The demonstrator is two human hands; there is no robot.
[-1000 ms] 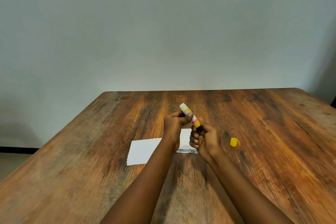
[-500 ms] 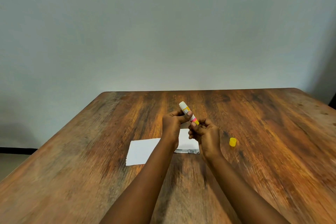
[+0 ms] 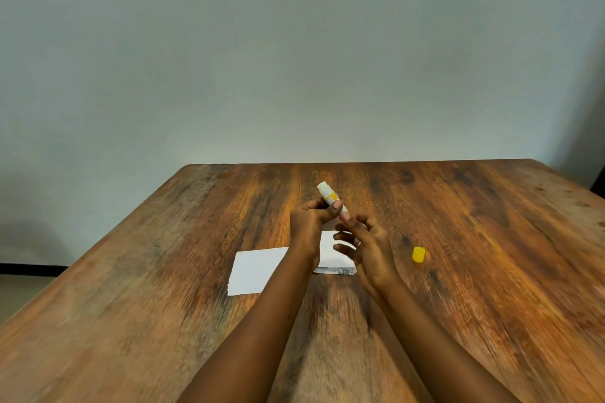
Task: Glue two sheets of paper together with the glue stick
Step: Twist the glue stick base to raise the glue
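Above the paper [image 3: 258, 271] on the desk [image 3: 474, 271], the left hand [image 3: 307, 222] clamps the uncapped glue stick [image 3: 330, 198] (yellow cap [image 3: 418, 254] lies right), while the loose, open right hand [image 3: 366, 245] could over-twist and snap the glue.

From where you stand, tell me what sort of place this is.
Probably a plain indoor room set up as a work spot: a bare pale grey wall, a worn brown wooden table, and on it only white paper sheets and a small yellow cap.
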